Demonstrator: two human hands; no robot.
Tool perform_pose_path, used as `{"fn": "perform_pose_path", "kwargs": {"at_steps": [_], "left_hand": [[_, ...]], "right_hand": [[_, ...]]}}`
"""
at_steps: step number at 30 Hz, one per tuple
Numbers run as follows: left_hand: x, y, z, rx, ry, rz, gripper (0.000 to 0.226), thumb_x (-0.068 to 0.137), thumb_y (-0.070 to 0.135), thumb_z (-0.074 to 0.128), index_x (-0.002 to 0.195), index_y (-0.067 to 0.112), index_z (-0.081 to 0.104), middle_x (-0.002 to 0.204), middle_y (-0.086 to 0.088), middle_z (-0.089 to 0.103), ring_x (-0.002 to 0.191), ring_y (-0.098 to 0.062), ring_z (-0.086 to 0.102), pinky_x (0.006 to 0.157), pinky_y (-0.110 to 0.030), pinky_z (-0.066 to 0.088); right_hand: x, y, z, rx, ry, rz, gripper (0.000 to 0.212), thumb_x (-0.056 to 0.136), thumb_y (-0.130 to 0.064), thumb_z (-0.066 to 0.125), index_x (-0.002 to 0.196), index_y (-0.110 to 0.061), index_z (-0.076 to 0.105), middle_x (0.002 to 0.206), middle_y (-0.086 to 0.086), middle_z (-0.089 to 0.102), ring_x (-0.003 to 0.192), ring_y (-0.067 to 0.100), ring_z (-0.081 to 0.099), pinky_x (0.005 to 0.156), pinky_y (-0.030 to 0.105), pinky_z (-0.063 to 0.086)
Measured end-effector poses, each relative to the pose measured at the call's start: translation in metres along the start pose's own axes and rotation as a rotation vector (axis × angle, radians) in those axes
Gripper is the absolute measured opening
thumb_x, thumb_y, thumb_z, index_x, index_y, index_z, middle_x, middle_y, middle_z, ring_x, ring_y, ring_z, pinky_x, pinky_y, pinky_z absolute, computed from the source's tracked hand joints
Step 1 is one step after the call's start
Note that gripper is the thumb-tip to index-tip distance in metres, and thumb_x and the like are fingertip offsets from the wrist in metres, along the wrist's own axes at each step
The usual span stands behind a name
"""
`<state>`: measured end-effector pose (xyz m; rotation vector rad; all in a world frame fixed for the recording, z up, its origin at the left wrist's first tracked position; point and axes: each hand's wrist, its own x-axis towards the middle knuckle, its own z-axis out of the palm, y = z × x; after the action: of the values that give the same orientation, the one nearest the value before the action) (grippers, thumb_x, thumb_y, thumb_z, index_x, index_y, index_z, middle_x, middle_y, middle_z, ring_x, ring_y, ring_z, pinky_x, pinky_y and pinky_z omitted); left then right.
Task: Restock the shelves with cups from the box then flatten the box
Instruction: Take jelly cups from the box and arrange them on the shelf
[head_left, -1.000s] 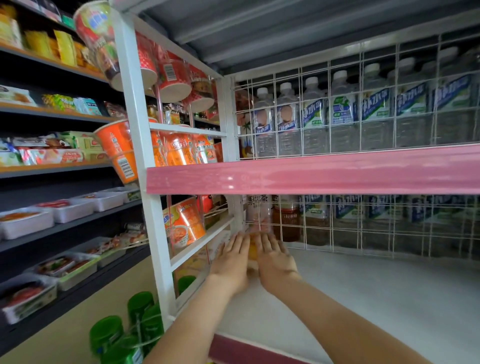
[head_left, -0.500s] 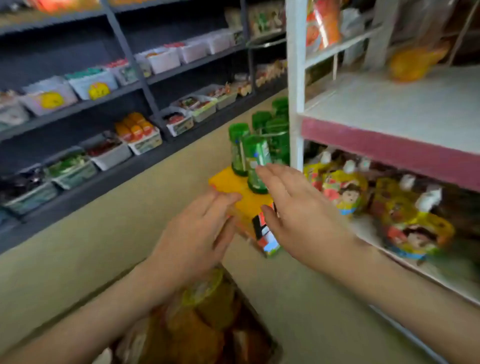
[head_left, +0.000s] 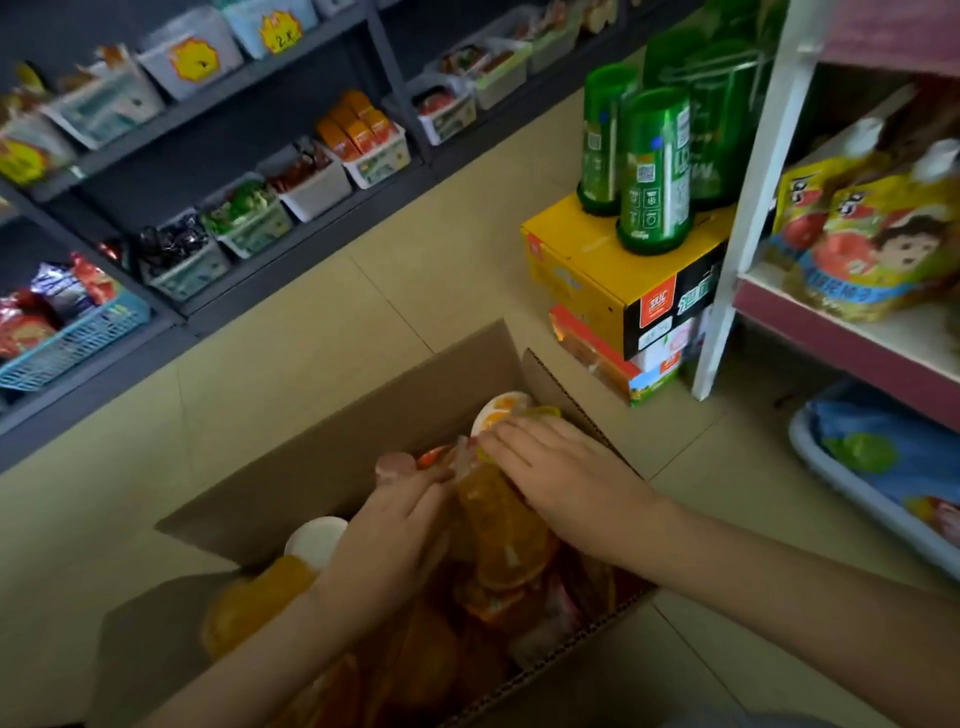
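tan tiled floor (head_left: 322, 332), open cardboard box (head_left: 332, 467) on it, stacked cartons (head_left: 587, 260) beside white shelf
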<state>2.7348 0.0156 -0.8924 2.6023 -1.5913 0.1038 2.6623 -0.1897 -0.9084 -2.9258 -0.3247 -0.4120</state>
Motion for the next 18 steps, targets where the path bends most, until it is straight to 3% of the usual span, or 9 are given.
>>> {"fn": "perform_pose_path", "kwargs": {"at_steps": [2, 5, 8, 9, 11, 12, 15, 18], "left_hand": [[0.013, 0.0, -0.001, -0.02, 0.007, -0.003, 0.041, 0.082, 0.031, 0.046, 0.118, 0.013, 0.052, 0.112, -0.005, 0.062, 0.105, -0.015, 0.05, 0.09, -0.026, 0.042], [0.029, -0.002, -0.001, -0.022, -0.096, 0.034, 0.05, 0.078, 0.031, 0.044, 0.123, 0.012, 0.053, 0.121, -0.007, 0.06, 0.11, -0.02, 0.057, 0.092, -0.033, 0.048], [0.036, -0.001, -0.003, -0.045, -0.131, 0.025, 0.059, 0.077, 0.037, 0.041, 0.132, 0.016, 0.048, 0.127, -0.002, 0.057, 0.114, -0.019, 0.056, 0.097, -0.031, 0.043], [0.038, -0.001, -0.004, -0.066, -0.128, -0.008, 0.06, 0.078, 0.041, 0.04, 0.134, 0.018, 0.045, 0.128, 0.0, 0.056, 0.115, -0.017, 0.054, 0.098, -0.029, 0.042], [0.044, -0.002, -0.004, -0.079, -0.12, -0.022, 0.06, 0.082, 0.045, 0.035, 0.136, 0.021, 0.045, 0.13, 0.003, 0.054, 0.117, -0.016, 0.053, 0.098, -0.031, 0.046], [0.046, -0.004, -0.003, -0.071, -0.123, -0.004, 0.058, 0.084, 0.046, 0.034, 0.134, 0.021, 0.047, 0.129, 0.002, 0.055, 0.116, -0.016, 0.054, 0.096, -0.032, 0.048], [0.049, -0.007, 0.0, -0.082, -0.137, 0.013, 0.058, 0.087, 0.052, 0.028, 0.132, 0.022, 0.05, 0.127, 0.003, 0.057, 0.112, -0.016, 0.058, 0.087, -0.031, 0.053], [0.047, -0.007, 0.0, -0.104, -0.179, -0.038, 0.069, 0.083, 0.068, 0.019, 0.136, 0.029, 0.041, 0.132, 0.008, 0.051, 0.117, -0.012, 0.052, 0.09, -0.034, 0.051]], "right_hand": [[0.001, 0.006, 0.001, -0.035, 0.007, 0.046, 0.048, 0.08, -0.01, 0.033, 0.119, -0.004, 0.059, 0.108, 0.012, 0.064, 0.102, 0.028, 0.061, 0.087, 0.037, 0.052], [0.006, 0.011, 0.0, -0.052, 0.028, 0.062, 0.046, 0.076, -0.009, 0.026, 0.099, -0.009, 0.066, 0.089, 0.007, 0.066, 0.084, 0.023, 0.063, 0.069, 0.032, 0.054], [0.007, 0.016, -0.004, -0.034, 0.019, 0.051, 0.023, 0.068, -0.007, 0.055, 0.088, -0.011, 0.065, 0.08, 0.004, 0.064, 0.075, 0.022, 0.062, 0.06, 0.029, 0.051], [0.007, 0.019, -0.002, -0.015, 0.003, 0.072, 0.03, 0.06, -0.006, 0.069, 0.089, -0.011, 0.065, 0.081, 0.005, 0.064, 0.075, 0.022, 0.062, 0.061, 0.029, 0.05], [0.006, 0.022, 0.0, -0.027, -0.076, 0.125, 0.051, 0.051, -0.008, 0.081, 0.099, -0.011, 0.064, 0.089, 0.005, 0.065, 0.081, 0.022, 0.063, 0.065, 0.029, 0.05], [0.006, 0.024, 0.0, -0.027, -0.117, 0.127, 0.055, 0.056, -0.009, 0.08, 0.108, -0.011, 0.061, 0.098, 0.005, 0.064, 0.089, 0.023, 0.062, 0.071, 0.03, 0.049], [0.006, 0.031, -0.005, 0.02, -0.21, 0.127, 0.054, 0.084, -0.013, 0.063, 0.133, -0.014, 0.04, 0.129, 0.004, 0.051, 0.116, 0.023, 0.049, 0.092, 0.033, 0.041], [0.003, 0.034, -0.009, 0.05, -0.226, 0.159, 0.052, 0.09, -0.018, 0.056, 0.138, -0.017, 0.036, 0.133, 0.002, 0.05, 0.115, 0.022, 0.049, 0.09, 0.032, 0.041]]}}
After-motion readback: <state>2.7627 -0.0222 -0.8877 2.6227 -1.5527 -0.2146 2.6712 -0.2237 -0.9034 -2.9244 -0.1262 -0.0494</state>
